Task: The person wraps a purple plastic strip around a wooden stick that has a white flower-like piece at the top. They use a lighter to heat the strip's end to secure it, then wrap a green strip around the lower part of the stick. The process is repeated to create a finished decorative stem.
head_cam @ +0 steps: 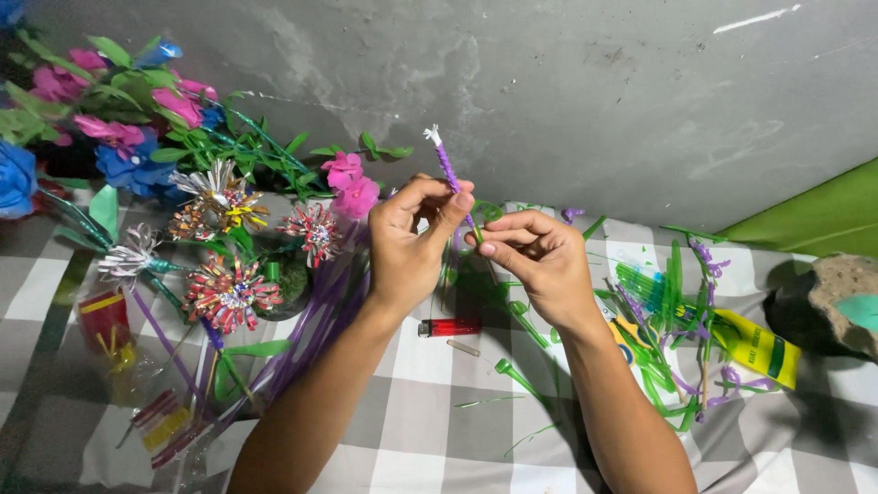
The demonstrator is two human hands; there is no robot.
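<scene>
My left hand pinches a thin purple-wrapped stem with a white tip, holding it upright above the checked cloth. My right hand grips the lower end of the same stem with thumb and forefinger, just right of the left hand. A green strip curls behind the two hands. Below them on the cloth lies a red lighter and a short pale stick.
Handmade flowers of foil and pink and blue petals lie in a heap at left. Green and purple strip offcuts and a yellow tube lie at right, beside a rock. A grey wall rises behind the checked cloth.
</scene>
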